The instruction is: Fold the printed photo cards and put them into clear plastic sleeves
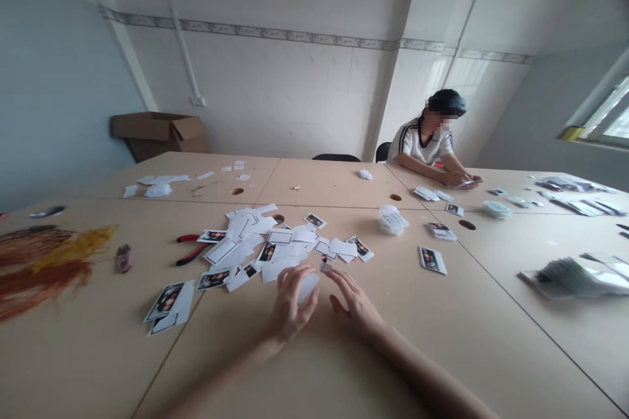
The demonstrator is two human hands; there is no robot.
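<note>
Table [442, 334]: one red-handled tool [188, 237] upon it, two hands [289, 309] [358, 308] above its near side. Beyond it: one cardboard box [152, 135], one seated person [421, 144].

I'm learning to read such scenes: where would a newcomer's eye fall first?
Probably on the heap of white and printed cards mid-picture, just beyond the left hand, which holds a white piece. Next, the red tool handles at the heap's left edge and the orange strands at far left. Then the seated person, upper right.
</note>
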